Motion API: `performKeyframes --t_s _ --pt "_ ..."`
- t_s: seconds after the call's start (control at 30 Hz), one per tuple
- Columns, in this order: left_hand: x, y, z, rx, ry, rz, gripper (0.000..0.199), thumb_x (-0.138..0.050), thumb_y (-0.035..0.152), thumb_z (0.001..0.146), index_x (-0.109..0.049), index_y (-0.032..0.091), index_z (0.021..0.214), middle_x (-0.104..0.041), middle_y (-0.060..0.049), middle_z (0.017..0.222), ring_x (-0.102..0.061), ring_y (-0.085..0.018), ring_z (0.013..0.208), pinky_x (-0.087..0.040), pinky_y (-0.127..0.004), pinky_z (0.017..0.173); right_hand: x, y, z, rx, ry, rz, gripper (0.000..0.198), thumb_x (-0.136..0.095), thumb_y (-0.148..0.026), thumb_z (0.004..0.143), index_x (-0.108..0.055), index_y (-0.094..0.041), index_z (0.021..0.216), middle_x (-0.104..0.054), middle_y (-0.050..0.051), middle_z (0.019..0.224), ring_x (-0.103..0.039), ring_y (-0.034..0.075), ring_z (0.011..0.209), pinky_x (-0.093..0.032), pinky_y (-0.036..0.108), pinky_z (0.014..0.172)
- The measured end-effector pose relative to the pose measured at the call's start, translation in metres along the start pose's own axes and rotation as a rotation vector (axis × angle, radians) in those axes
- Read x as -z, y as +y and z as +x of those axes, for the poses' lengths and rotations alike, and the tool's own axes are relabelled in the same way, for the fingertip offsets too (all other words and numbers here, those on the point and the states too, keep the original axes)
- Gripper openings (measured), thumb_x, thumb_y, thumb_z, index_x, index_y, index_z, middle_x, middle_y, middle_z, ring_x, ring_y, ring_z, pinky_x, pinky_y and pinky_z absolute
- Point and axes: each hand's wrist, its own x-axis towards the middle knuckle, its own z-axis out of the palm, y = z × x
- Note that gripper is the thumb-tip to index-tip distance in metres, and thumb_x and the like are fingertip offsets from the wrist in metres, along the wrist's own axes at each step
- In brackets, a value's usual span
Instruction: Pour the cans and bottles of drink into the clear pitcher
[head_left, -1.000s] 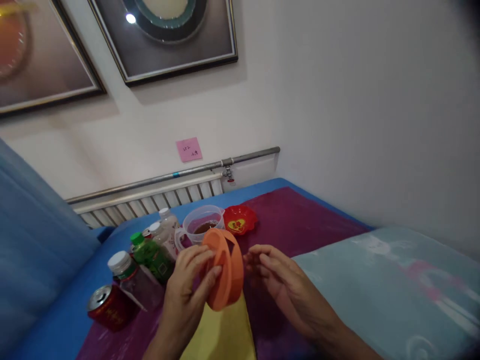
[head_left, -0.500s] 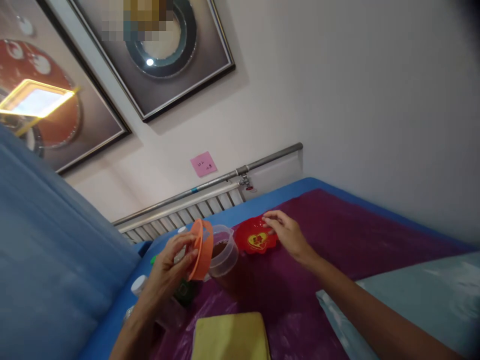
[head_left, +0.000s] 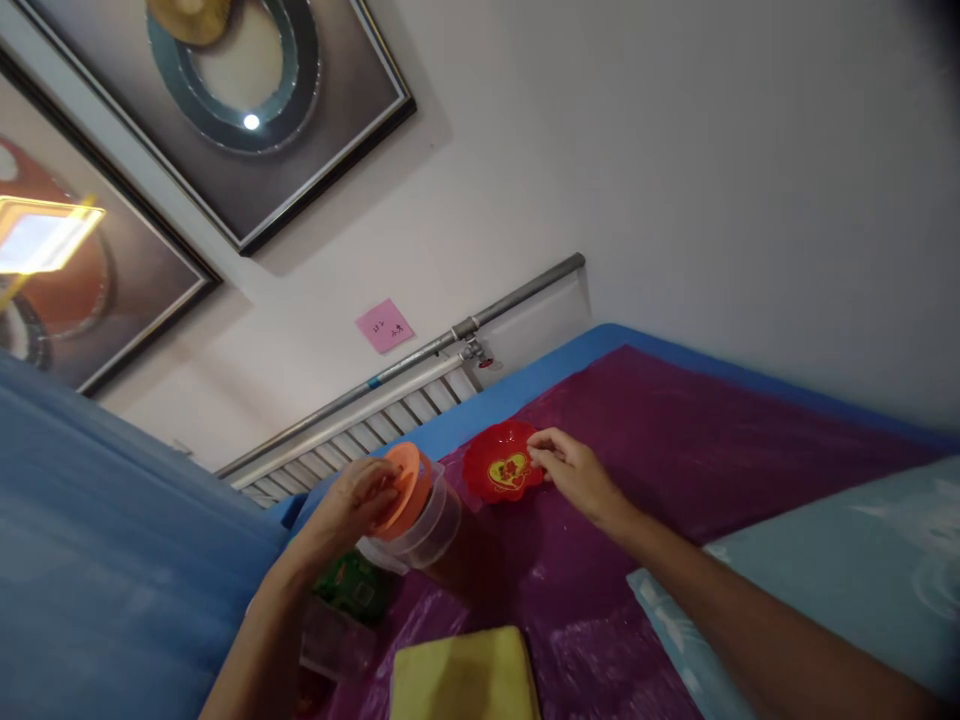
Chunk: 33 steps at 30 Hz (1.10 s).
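Note:
An orange lid (head_left: 409, 495) is tilted into the mouth of a clear plastic pitcher (head_left: 439, 530) that holds brown liquid. My left hand (head_left: 360, 500) grips this lid from its outer side, fingers bent around its knob or top. To the right of the pitcher is a shallow red dish (head_left: 506, 460) with a wavy rim and a yellow heart-shaped print. My right hand (head_left: 574, 475) has its thumb and fingertips pinched at the dish's right rim. Whether the dish is raised off the surface cannot be made out.
A folded yellow cloth (head_left: 461, 675) lies in front on the purple sheet (head_left: 585, 590). Beside my left forearm stand a green package (head_left: 356, 585) and a clear container (head_left: 337, 640). A pale blue pillow or cloth (head_left: 840, 570) lies right; a radiator (head_left: 375, 420) runs behind the bed.
My left hand has brought the orange lid from beside the pitcher into its mouth. My right fingers have closed at the dish's rim. The view has shifted slightly.

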Motion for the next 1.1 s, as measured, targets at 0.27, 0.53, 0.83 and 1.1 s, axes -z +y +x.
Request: performKeyframes --t_s 0.27,0.53,0.83,1.1 --pt "-0.002 -0.007 0.003 0.060 -0.055 0.040 0.020 -0.055 0.037 0.084 -0.068 0.023 0.090 -0.065 -0.004 0.091 -0.059 -0.020 0.085 -0.047 -0.030 0.076 0.000 -0.001 0.001 0.019 0.011 -0.039 0.011 -0.053 -0.027 0.074 -0.059 -0.021 0.080 -0.064 0.000 0.078 -0.059 0.016 0.073 -0.047 0.029 0.069" --pt "-0.008 -0.013 0.005 0.103 -0.110 0.022 0.025 -0.056 0.042 0.084 -0.067 0.022 0.092 -0.063 -0.004 0.092 -0.059 -0.019 0.084 -0.048 -0.029 0.074 0.001 -0.006 0.001 0.048 0.003 -0.093 0.008 -0.051 -0.023 0.077 -0.059 -0.021 0.080 -0.065 0.002 0.080 -0.060 0.017 0.076 -0.047 0.030 0.073" --pt "-0.013 -0.013 0.002 0.126 -0.054 0.018 0.027 -0.058 0.042 0.083 -0.069 0.023 0.099 -0.066 -0.006 0.098 -0.062 -0.020 0.089 -0.049 -0.032 0.081 -0.003 -0.001 -0.002 0.138 -0.040 -0.209 0.013 -0.049 -0.013 0.079 -0.058 -0.022 0.082 -0.067 0.003 0.082 -0.061 0.017 0.074 -0.046 0.030 0.069" --pt "-0.017 -0.014 0.001 0.122 -0.002 0.043 0.026 -0.061 0.043 0.080 -0.070 0.025 0.095 -0.068 -0.005 0.097 -0.063 -0.021 0.088 -0.050 -0.034 0.083 -0.006 0.002 -0.005 0.181 -0.083 -0.252 0.018 -0.048 -0.008 0.079 -0.059 -0.022 0.082 -0.068 0.004 0.087 -0.061 0.018 0.079 -0.046 0.032 0.073"
